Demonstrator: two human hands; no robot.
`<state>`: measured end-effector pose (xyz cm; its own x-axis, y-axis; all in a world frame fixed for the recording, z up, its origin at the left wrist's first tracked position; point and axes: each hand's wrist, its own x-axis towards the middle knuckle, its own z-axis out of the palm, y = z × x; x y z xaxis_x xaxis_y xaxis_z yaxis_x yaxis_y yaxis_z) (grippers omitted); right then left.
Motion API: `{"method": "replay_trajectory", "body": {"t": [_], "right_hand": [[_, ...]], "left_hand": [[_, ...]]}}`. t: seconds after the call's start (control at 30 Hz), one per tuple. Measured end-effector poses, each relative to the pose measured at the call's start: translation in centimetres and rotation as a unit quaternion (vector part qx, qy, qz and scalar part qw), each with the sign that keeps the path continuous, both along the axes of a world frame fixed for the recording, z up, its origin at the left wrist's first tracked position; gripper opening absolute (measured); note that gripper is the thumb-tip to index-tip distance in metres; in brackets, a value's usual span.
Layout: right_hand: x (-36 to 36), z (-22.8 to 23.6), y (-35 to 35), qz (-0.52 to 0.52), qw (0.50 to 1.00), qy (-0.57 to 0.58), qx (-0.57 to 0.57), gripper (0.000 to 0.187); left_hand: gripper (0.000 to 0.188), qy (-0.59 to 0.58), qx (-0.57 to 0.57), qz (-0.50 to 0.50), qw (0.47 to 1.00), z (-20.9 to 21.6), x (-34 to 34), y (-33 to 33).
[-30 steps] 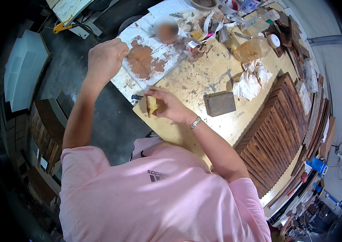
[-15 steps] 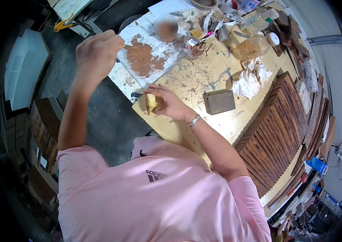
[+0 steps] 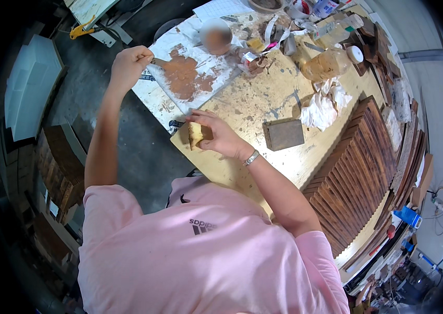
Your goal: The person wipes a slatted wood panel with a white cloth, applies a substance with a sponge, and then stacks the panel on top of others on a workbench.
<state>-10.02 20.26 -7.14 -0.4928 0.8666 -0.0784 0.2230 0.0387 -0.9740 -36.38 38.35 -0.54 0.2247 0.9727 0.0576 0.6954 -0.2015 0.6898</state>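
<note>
My left hand (image 3: 131, 68) pinches a thin, flat spreader (image 3: 157, 62) at the left edge of a white board (image 3: 192, 107). The far end of the spreader meets a smear of reddish-brown paste (image 3: 182, 76) on that board. Over the table's near-left corner, my right hand (image 3: 216, 133) is closed around a pale yellow block (image 3: 196, 134) with brown-stained edges; I cannot tell what it is made of. To its right a dark flat rectangular block (image 3: 284, 134) lies on the table.
A long row of dark brown wooden strips (image 3: 355, 175) covers the table's right side. Crumpled white paper (image 3: 325, 107), a white-capped jar (image 3: 331, 63) and a clear bottle (image 3: 339, 30) stand or lie farther back. A blurred round object (image 3: 216, 37) sits beside the paste.
My left hand has come down toward the white board, bringing the spreader to the paste. My right hand stays nearly in place, with the yellow block slightly turned.
</note>
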Motion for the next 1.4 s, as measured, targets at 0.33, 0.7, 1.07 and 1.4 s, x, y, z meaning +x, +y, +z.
{"method": "replay_trajectory", "body": {"t": [0.33,0.7,1.07,1.4], "right_hand": [[0.8,3.1,-0.4,-0.067,0.952,0.18,-0.239,0.055],[2.8,4.9,-0.5,-0.226,0.872,0.367,-0.234,0.061],[4.9,4.8,-0.8,-0.125,0.923,0.307,-0.196,0.065],[5.3,6.1,-3.4,-0.167,0.928,0.26,-0.208,0.055]], "left_hand": [[0.008,-0.037,-0.116,0.041,0.992,-7.4,-3.5,3.3],[0.025,-0.246,-0.263,-0.073,0.93,-2.9,4.7,-7.1],[0.033,-0.605,-0.531,-0.092,0.586,-4.1,8.9,-15.9],[0.024,0.015,0.209,-0.032,0.977,-1.5,6.6,-8.8]]}}
